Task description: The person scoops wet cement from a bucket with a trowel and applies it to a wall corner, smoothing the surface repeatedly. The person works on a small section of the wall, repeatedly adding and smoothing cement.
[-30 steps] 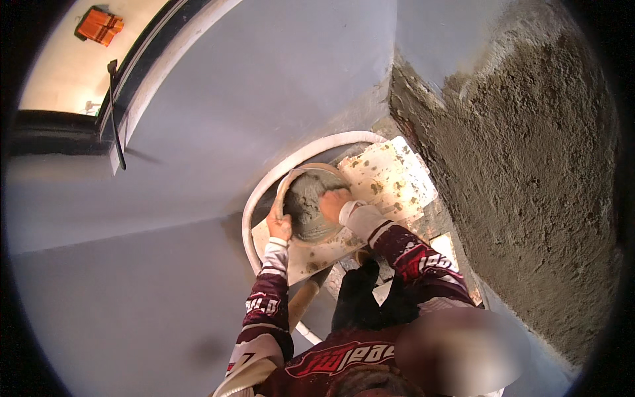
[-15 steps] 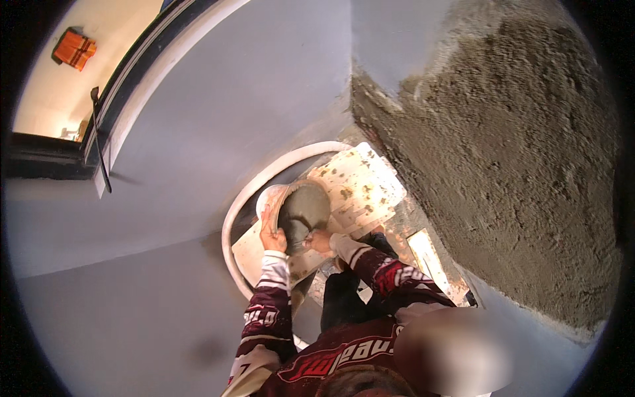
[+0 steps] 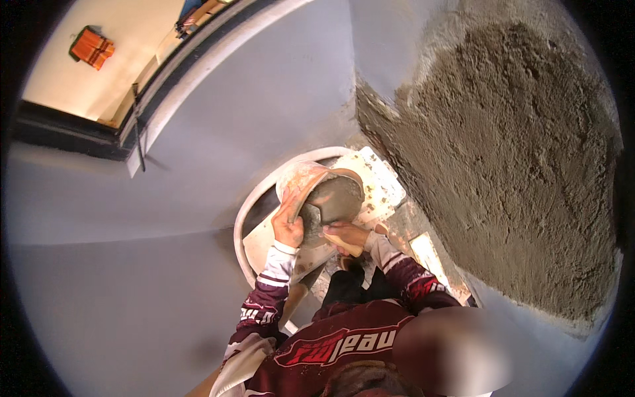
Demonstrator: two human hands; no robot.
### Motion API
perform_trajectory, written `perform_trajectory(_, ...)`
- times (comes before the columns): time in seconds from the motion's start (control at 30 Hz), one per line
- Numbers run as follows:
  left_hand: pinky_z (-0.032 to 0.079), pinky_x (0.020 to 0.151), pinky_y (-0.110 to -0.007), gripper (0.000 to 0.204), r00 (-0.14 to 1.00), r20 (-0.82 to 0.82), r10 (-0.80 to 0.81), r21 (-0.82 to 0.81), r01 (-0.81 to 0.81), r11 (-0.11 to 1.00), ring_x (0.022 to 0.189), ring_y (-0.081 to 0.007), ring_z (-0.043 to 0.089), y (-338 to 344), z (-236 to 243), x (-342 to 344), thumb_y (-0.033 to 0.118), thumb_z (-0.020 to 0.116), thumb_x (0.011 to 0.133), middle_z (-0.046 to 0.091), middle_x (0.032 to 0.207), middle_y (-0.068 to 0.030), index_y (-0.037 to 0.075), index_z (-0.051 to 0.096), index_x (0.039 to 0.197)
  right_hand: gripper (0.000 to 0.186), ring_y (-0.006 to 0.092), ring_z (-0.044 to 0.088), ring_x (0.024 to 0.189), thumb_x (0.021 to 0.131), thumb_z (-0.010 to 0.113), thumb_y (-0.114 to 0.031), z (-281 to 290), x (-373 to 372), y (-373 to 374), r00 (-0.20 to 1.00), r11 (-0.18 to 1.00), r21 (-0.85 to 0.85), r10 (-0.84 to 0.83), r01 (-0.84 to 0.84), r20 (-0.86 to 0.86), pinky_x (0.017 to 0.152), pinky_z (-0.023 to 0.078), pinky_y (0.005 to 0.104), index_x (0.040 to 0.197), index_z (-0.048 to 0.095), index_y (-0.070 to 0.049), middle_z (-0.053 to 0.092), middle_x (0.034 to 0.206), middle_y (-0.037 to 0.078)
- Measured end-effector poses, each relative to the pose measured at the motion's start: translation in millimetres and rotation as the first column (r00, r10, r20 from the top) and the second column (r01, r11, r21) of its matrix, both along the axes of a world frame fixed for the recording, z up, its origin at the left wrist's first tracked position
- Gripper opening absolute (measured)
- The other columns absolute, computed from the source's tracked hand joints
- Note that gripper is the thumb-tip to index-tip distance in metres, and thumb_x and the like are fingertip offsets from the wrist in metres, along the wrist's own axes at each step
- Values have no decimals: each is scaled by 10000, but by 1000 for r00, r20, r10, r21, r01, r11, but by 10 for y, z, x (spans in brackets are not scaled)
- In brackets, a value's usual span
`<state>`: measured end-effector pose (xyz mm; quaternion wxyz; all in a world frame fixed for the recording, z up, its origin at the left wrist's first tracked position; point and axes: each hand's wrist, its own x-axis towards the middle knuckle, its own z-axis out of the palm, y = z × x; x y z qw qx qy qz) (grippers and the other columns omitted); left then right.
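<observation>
A round bucket (image 3: pixel 299 177) is tilted toward me over a mortar-spattered pale board (image 3: pixel 378 180), with wet grey mortar (image 3: pixel 345 200) inside. My left hand (image 3: pixel 288 221) is closed on its near left rim, thumb at the inner side and fingers along the outer wall. At the near side of the opening, my right hand (image 3: pixel 350 233) is wrapped round the tan handle of a trowel (image 3: pixel 345 245). The trowel's grey blade reaches into the bucket and blends with the mortar, so its outline is only partly clear.
Rough wet mortar (image 3: pixel 509 159) covers much of the wall at right. A pale curved rim (image 3: pixel 243 248) surrounds the board. At upper left, a dark-framed opening (image 3: pixel 73 131) has a thin dark rod (image 3: pixel 137 126) at its edge; an orange cloth (image 3: pixel 92 47) hangs beyond.
The bucket has tipped further toward me and shifted right, showing more of its outer wall. My right hand has moved right and turned, bringing the tan handle into sight. The whole view has shifted slightly.
</observation>
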<state>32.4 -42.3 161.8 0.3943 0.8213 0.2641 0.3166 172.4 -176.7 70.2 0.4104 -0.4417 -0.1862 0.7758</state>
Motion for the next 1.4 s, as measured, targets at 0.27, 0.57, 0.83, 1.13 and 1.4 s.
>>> perform_trajectory(0.27,279,1153,-430,662,983,171,66,69,-78,995,1369,-354,427,13,225,237,-99,393,638,590,1322,-204,8,635,1245,281,358,673,836,901,535,-202,792,602,-347,-278,896,-173,58,-410,959,697,546,458,1134,636,-80,640,983,218)
perform_trajectory(0.57,285,1153,-431,614,984,174,-21,140,-4,990,1368,-369,423,-185,482,515,-99,436,635,599,1297,-220,-32,636,1213,351,305,693,799,909,501,-178,634,635,-412,-472,981,-88,-5,-174,881,671,534,446,1249,520,-92,644,1065,180)
perform_trajectory(0.83,285,1155,-396,653,985,164,54,53,-64,997,1367,-347,430,-203,382,395,-81,423,639,576,1328,-229,-14,613,1260,437,367,664,956,903,533,-407,339,-82,-475,27,961,273,-272,-48,962,754,538,492,1250,575,-144,612,1235,189)
perform_trajectory(1.13,288,1152,-394,630,983,180,31,82,-47,996,1361,-345,440,-187,311,382,-78,428,637,579,1317,-243,-40,617,1236,205,300,646,769,868,540,-174,1048,793,-868,-481,925,348,-376,-151,792,655,521,459,1034,650,-127,605,884,112)
perform_trajectory(1.4,275,1160,-397,700,982,111,-150,107,138,985,1377,-333,420,-330,256,459,-84,430,611,566,1346,-221,5,604,1283,324,400,664,977,892,585,-305,155,233,-725,94,993,81,-73,-81,993,814,532,488,1093,673,-67,669,1039,269)
